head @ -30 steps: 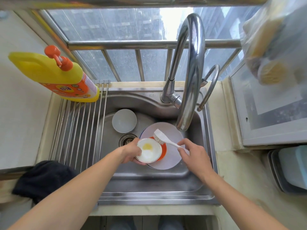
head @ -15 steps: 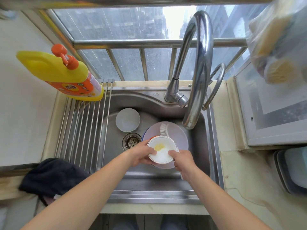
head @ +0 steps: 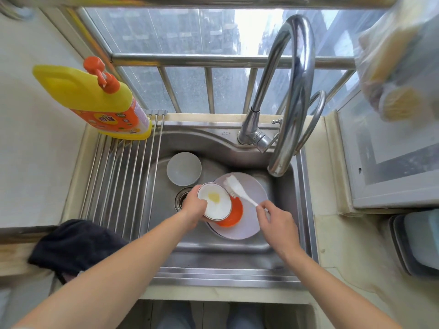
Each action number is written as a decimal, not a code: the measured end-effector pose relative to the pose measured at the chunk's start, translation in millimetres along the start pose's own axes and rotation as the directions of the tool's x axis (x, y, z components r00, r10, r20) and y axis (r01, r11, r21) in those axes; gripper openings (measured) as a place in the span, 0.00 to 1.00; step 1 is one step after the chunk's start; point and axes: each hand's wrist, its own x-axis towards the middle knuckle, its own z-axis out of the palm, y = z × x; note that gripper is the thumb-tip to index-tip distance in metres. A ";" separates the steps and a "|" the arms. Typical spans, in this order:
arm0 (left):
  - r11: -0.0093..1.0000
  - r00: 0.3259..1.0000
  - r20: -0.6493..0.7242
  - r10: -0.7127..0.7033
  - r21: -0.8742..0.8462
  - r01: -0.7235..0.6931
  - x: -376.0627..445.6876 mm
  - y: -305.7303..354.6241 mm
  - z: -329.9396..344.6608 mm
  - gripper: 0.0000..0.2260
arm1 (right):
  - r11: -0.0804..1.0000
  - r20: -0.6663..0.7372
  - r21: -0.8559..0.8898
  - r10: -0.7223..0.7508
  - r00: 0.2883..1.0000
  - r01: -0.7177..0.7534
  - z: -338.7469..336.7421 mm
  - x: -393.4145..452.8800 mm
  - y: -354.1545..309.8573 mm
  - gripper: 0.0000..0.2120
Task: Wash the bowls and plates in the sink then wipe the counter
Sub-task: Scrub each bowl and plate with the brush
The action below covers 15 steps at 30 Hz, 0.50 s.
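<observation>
Bowl (head: 215, 202), white with a yellow smear, sits tilted in the left hand (head: 195, 208), fingers curled round its rim, over the orange bowl (head: 231, 213) on the pale plate (head: 249, 210) in the sink (head: 213, 255); the right hand (head: 275, 220), half a second ago at the bowl's rim, now pinches the white brush (head: 237, 189) handle beside it; beyond the plate lies another bowl (head: 184, 168); the yellow bottle (head: 95, 100) label is unreadable.

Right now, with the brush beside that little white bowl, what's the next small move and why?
Probably bring the brush head into the small white bowl and scrub the yellow residue: the left hand holds the bowl, the right hand holds the handle, bristles at the rim.
</observation>
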 end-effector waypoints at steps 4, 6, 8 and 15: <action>0.982 0.989 0.141 -0.034 0.187 0.007 0.0 8.4 -12.5 0.30 | 0.852 0.155 -0.410 -0.286 0.946 0.325 -7.2 5.3 6.6 0.12; 0.967 0.973 0.224 -0.051 0.254 -0.008 -2.8 11.2 -12.7 0.31 | 0.759 0.177 -0.490 -0.396 0.901 0.430 -6.9 9.2 7.3 0.10; 0.959 0.962 0.270 -0.047 0.282 -0.033 -2.3 11.1 -12.5 0.33 | 0.696 0.200 -0.546 -0.433 0.879 0.467 -8.4 7.9 1.9 0.08; 0.959 0.968 0.249 -0.006 0.274 -0.064 -3.9 15.4 -8.5 0.35 | 0.999 0.444 0.009 -0.041 0.895 0.041 -15.9 6.8 -22.5 0.14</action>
